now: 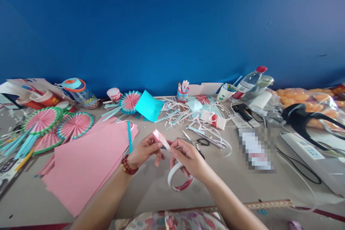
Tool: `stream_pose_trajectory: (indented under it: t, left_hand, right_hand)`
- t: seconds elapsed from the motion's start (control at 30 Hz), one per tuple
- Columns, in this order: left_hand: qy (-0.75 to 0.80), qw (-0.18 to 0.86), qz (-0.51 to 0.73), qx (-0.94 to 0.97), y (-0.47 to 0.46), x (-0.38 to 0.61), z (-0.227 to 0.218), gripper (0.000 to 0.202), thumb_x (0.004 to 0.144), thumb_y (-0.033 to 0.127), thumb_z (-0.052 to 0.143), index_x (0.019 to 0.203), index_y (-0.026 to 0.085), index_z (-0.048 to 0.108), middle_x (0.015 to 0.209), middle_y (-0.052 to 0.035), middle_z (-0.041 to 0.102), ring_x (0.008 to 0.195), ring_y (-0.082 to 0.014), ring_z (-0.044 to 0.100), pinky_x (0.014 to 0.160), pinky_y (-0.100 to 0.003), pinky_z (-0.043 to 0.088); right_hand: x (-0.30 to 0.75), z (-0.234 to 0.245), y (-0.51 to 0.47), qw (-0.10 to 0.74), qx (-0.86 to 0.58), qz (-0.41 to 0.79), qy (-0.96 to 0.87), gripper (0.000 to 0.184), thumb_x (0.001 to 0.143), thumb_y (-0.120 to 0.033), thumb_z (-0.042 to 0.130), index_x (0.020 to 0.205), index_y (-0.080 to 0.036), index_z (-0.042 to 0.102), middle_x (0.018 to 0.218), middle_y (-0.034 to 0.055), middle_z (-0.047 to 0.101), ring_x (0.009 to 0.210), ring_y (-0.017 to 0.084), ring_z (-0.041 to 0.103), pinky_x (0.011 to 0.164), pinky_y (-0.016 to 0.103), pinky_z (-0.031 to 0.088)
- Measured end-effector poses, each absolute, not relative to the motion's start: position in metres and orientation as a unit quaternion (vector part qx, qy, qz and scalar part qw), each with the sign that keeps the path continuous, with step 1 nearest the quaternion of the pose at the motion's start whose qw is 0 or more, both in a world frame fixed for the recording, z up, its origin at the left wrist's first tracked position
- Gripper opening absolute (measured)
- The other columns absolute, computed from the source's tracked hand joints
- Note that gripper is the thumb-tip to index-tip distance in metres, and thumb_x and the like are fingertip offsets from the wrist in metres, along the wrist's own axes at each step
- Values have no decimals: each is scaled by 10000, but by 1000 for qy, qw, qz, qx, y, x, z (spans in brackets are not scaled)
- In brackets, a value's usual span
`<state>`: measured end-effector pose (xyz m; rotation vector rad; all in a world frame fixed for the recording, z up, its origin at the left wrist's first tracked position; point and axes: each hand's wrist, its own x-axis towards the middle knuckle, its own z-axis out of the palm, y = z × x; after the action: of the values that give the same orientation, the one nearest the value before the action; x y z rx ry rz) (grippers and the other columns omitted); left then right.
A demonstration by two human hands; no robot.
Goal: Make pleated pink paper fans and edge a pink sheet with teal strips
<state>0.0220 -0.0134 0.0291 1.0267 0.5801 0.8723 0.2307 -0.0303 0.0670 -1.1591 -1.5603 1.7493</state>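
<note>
My left hand (148, 148), with a beaded bracelet on its wrist, pinches a narrow pink paper strip (161, 138). Thumb and fingers of my right hand (187, 154) close on the strip's near end. A roll of white tape (172, 184) hangs on edge below my right palm, held by the same hand, whose lower fingers are partly hidden. Whether tape lies along the strip I cannot tell. Just beyond my right hand lie black-handled scissors (202, 142). Left of my left hand, a stack of pink paper sheets (81, 161) carries a narrow blue strip (130, 137).
Pleated paper rosettes (75, 125) lie on the left. Behind are a blue paper square (148, 106), tangled white paper strips (175, 111) and a pen cup (182, 94). To the right are a glue gun (242, 111), a blurred-out phone-like object (256, 149), a bottle (248, 82) and a power strip (304, 151).
</note>
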Motion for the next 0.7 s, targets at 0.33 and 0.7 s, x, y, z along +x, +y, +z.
stream_pose_trajectory:
  t: [0.33, 0.7]
  left_hand:
    - [270, 747, 394, 463, -14, 21, 30, 206, 905, 332, 657, 1002, 172, 571, 1271, -120, 658, 482, -64, 649, 719, -341, 589]
    - [355, 679, 368, 527, -7, 15, 30, 190, 901, 333, 648, 1023, 189, 675, 1156, -66, 698, 428, 13, 420, 576, -219, 478]
  right_hand:
    - [229, 62, -32, 262, -456, 576, -625, 264, 965, -468, 477, 860, -225, 470, 699, -22, 691, 332, 48, 433, 342, 160, 314]
    - [233, 56, -30, 255, -453, 603, -606, 249, 955, -468, 469, 887, -228, 477, 648, -39, 680, 297, 42, 375, 313, 147, 275]
